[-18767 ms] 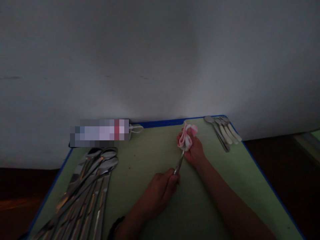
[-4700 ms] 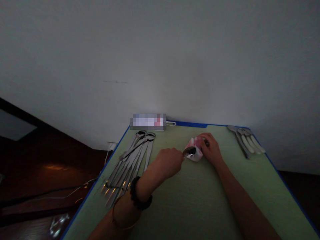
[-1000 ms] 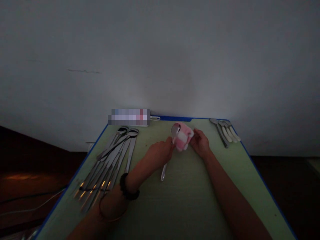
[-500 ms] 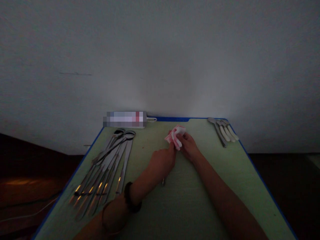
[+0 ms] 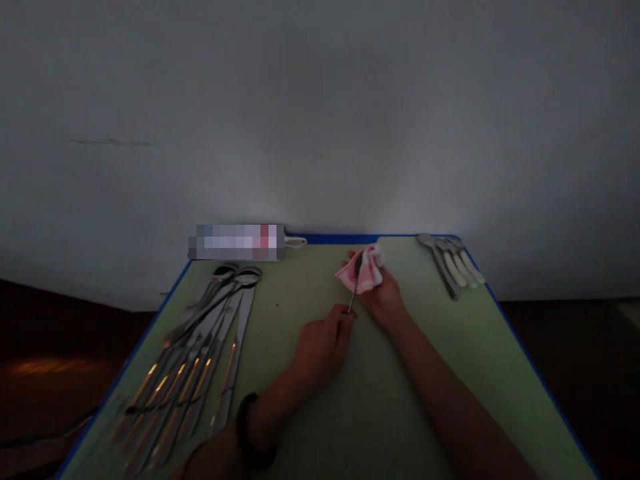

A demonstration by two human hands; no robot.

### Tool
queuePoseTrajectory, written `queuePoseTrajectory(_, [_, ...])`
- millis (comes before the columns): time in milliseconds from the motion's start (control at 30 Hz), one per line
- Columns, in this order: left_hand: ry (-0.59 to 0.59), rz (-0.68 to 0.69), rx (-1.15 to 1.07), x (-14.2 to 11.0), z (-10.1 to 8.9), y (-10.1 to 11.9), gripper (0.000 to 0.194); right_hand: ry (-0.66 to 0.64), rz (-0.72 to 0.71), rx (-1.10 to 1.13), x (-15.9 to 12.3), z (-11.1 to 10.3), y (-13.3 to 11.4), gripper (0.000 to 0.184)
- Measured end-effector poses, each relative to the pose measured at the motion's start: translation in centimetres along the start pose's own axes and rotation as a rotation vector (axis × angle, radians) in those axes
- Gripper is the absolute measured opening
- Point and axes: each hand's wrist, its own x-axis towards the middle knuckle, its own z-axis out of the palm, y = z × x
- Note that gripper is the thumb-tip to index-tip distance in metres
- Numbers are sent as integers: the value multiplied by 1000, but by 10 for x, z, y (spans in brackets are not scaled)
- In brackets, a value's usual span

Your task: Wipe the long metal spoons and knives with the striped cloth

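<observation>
Has shifted the left hand [image 5: 320, 347] lower along the handle of the spoon [image 5: 352, 301], farther from the cloth [image 5: 373, 276] than a moment ago. Has opened out the cloth, bunched over the spoon's bowl just before, so that the bowl shows again. Has brought the right hand [image 5: 386, 299] behind the cloth, after pinching its side edge earlier.

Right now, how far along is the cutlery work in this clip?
In hand: one spoon, held by the left hand, its bowl against the cloth in the right hand. Done or left: the left pile and the smaller right pile both lie apart from the cloth. Either could be finished or waiting; I can't tell which, so overall progress stays unclear.
</observation>
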Motion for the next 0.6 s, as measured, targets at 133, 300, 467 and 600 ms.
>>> queuePoseTrajectory(133, [-8, -48, -266, 5, -7, -4, 32, -4, -32, -39, 2, 0, -8, 33])
queuePoseTrajectory(300, [-47, -59, -247, 7, -10, -6, 30, -21, 4, -136, -4, 2, -4, 39])
queuePoseTrajectory(467, [-75, -81, -220, 8, -9, -8, 29, -46, 57, -325, -13, 5, -1, 47])
queuePoseTrajectory(600, [-91, -72, -218, 6, -7, -10, 30, 2, -6, -457, -18, -4, 0, 42])
